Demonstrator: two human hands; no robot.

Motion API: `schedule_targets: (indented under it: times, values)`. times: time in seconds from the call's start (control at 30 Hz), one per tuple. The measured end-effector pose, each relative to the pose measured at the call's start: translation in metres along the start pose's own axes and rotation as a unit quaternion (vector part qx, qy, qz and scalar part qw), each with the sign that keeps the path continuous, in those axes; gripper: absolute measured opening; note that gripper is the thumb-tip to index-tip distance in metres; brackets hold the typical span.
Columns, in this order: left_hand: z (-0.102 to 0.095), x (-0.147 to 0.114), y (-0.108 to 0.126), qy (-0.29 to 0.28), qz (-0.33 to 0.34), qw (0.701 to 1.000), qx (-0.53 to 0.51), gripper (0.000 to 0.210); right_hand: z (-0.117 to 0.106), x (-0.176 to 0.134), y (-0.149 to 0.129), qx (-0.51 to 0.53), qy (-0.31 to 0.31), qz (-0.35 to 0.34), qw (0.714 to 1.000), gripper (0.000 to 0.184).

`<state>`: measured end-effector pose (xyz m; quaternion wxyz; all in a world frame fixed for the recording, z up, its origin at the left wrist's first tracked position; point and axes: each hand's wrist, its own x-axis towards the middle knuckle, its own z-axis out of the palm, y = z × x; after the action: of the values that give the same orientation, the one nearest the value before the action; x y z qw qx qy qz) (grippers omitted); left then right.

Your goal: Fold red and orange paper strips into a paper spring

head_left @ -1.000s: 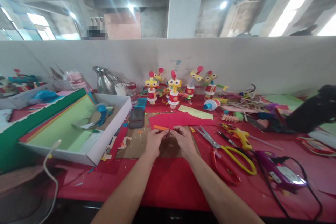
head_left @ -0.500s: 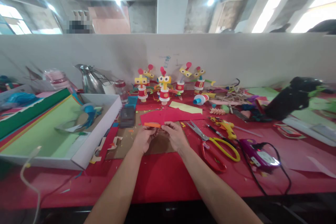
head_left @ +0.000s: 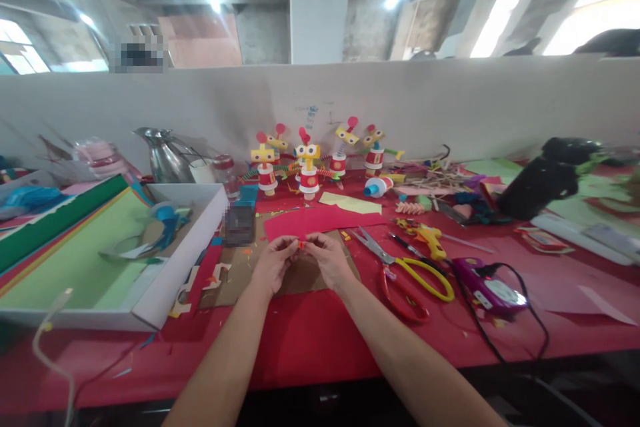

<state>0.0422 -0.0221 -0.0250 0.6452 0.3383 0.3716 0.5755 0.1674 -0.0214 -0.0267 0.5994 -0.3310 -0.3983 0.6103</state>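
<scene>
Two hands in the head view: left hand [head_left: 271, 265] and right hand [head_left: 329, 259] had fingers pinched on a small orange piece [head_left: 301, 245], between them over the cardboard [head_left: 305, 282]. Blue handwriting [head_left: 313, 116] on the white partition [head_left: 210, 97] was too blurred to read; same for the red cup's emblem [head_left: 311, 181].

the left forearm [head_left: 230, 353] and right forearm [head_left: 403, 353] are showing bare, narrowing smoothly toward slim wrists [head_left: 263, 282]; the left hand [head_left: 275, 261] and right hand [head_left: 327, 259] are also showing bare.

Held piece [head_left: 301, 245]: orange-red
Table [head_left: 310, 347]: red
Scissors [head_left: 388, 258]: one yellow handle, one red
Glue gun [head_left: 432, 242]: yellow
Power strip [head_left: 484, 285]: purple, white
Jug [head_left: 171, 159]: silver
</scene>
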Motion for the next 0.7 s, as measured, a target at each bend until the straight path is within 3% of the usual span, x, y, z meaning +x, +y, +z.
schedule_targets:
  times: [0.27,0.5,0.7]
  values:
    - [-0.0028,-0.0001,0.003,0.016,0.02,0.995,0.101,0.03,-0.0049,0.0031,0.0063,-0.062,0.03,-0.01,0.998,0.024]
    - [-0.0075,0.0044,0.0006,0.049,0.075,0.985,0.151,0.027,-0.0013,0.0004,0.0035,-0.133,-0.011,-0.049,0.99,0.021]
    - [-0.0016,0.003,-0.0015,0.056,0.111,0.979,0.164,0.025,-0.0008,0.0022,0.0074,-0.105,0.019,-0.019,0.994,0.025]
